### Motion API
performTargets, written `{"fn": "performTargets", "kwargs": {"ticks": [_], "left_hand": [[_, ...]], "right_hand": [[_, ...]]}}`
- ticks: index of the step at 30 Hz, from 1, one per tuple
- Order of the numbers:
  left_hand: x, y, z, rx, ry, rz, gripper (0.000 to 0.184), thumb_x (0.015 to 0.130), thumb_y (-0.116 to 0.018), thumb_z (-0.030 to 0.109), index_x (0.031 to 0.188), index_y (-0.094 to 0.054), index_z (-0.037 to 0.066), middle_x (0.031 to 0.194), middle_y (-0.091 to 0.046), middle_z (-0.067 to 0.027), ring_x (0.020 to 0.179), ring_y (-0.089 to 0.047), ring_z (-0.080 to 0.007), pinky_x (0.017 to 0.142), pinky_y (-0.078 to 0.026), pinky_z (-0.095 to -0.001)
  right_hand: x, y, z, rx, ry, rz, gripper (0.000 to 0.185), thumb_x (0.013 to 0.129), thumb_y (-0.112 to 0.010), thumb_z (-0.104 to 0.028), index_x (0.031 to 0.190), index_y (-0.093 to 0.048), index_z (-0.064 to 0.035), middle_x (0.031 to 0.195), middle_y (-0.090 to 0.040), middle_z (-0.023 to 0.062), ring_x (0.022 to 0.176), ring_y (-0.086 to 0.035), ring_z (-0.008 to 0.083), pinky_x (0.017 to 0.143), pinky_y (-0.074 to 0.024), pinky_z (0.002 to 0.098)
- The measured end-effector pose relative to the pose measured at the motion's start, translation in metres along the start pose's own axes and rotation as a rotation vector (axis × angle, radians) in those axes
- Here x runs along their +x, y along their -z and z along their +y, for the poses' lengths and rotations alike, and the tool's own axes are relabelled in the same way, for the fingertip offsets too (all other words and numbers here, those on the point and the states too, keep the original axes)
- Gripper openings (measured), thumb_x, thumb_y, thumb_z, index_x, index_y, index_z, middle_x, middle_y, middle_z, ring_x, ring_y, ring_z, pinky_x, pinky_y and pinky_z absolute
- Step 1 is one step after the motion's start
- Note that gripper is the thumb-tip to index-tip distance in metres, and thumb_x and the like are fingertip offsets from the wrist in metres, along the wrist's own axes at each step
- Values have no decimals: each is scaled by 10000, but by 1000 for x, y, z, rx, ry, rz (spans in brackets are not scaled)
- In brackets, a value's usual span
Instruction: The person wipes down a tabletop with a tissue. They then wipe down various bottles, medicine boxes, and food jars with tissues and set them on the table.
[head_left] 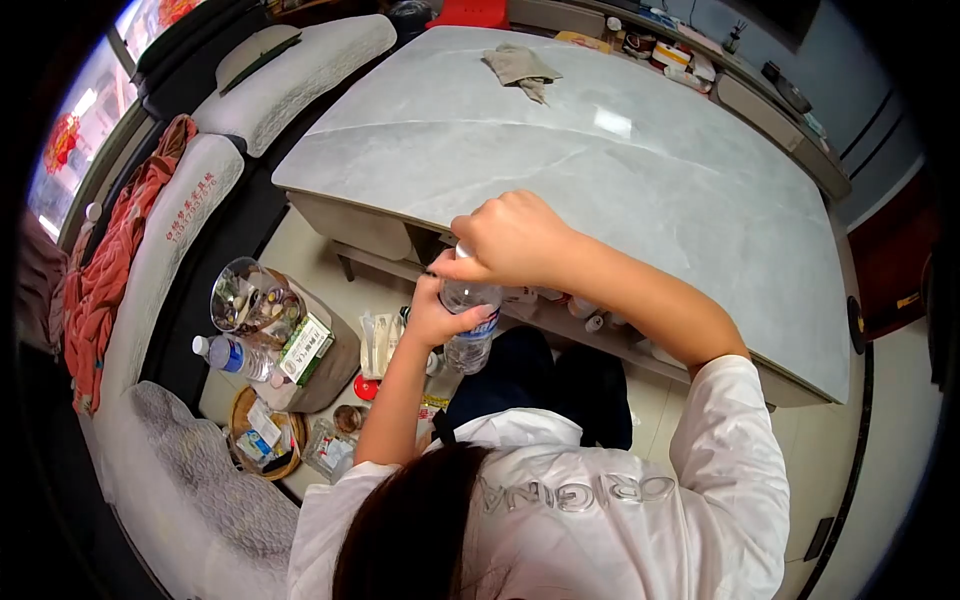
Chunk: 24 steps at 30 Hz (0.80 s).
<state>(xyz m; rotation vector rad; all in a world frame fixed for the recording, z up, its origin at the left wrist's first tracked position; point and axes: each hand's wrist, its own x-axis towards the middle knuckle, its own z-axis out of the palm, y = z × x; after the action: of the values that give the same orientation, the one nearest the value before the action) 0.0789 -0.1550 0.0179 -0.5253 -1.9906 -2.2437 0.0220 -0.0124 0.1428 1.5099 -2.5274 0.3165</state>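
Note:
A clear plastic bottle (468,352) with a blue label is held upright in front of my body, beside the near edge of the marble-patterned table (400,160). My left hand (435,315) is wrapped round the upper part of the bottle. On top, my right hand (510,240) has its fingers closed round the bottle's neck and cap, with the cap mostly hidden by the fingers. The two hands are very close together. Only a little white shows at the bottle's top.
A grey cloth (520,70) lies on the table's far side. At the left stand a clear round container (245,295), another bottle (235,355), a green and white box (305,350) and a basket (295,455). A sofa (180,235) with a red cloth (120,270) runs along the left.

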Motion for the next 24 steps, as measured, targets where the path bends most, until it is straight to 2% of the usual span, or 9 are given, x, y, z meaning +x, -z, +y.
{"fn": "performTargets", "kwargs": {"ticks": [4,5,7,10,13,16,19,22,24], "left_hand": [[1,4,2,-201,-22,-80,682,555,-745,254,1113,-462,-18,1067,-526,-80,962,-523,-158,844,-406,-299],[1,9,1,-305,52,-198,728,554,-741,274,1145,-439,-25,1059,-528,-90,966,-520,-156,852,-402,-297],[1,8,1,-142,80,-110,722,560,-737,274,1148,-439,-22,1061,-532,-94,971,-520,-157,848,-403,-293],[4,-7,11,91,-9,82,626,585,-731,243,1097,-474,-10,1013,-560,-79,937,-535,-156,822,-414,-280],[-2,-21,16,147,-66,212,558,600,-734,213,1062,-505,-3,968,-581,-60,898,-552,-151,807,-422,-276],[-2,-2,-4,40,-37,153,574,600,-739,220,1073,-500,-1,969,-580,-61,903,-554,-147,809,-428,-287],[13,12,-2,-254,-193,205,709,618,-735,321,1170,-417,10,1049,-535,-106,958,-545,-213,834,-446,-342],[44,22,21,-369,-310,174,848,604,-735,442,1233,-353,19,1079,-507,-148,993,-536,-280,846,-459,-383],[68,33,37,-245,-376,96,846,659,-686,458,1273,-304,20,1054,-518,-163,999,-534,-299,856,-452,-395]], "right_hand": [[0,-5,14,199,405,151,390,771,-496,-354,581,-550,-18,527,-545,151,468,-524,333,450,-412,404],[3,-8,18,188,420,157,364,763,-497,-333,585,-546,-19,529,-545,150,474,-525,331,450,-408,407],[6,-14,23,173,450,170,313,747,-499,-292,593,-537,-23,534,-544,147,484,-525,328,451,-402,412],[5,-12,13,39,39,10,245,728,-488,-246,652,-559,-24,553,-551,151,522,-544,320,476,-418,402],[6,-13,1,-21,-167,-5,279,728,-503,-291,647,-557,-30,530,-539,151,530,-546,323,495,-430,397],[9,-2,2,159,-128,-68,359,726,-565,-342,893,-589,-25,685,-594,175,635,-588,309,581,-468,383],[3,-5,13,760,-67,88,727,684,-672,-355,1272,-359,-63,1075,-533,220,945,-568,295,779,-457,379],[-7,-32,30,1006,-69,52,1058,639,-748,-295,1385,-17,-125,1343,-269,199,1203,-371,282,950,-347,390],[-5,-48,37,1108,-32,24,1045,643,-756,-234,1378,-31,-74,1379,-195,173,1266,-265,247,1017,-250,370]]}}
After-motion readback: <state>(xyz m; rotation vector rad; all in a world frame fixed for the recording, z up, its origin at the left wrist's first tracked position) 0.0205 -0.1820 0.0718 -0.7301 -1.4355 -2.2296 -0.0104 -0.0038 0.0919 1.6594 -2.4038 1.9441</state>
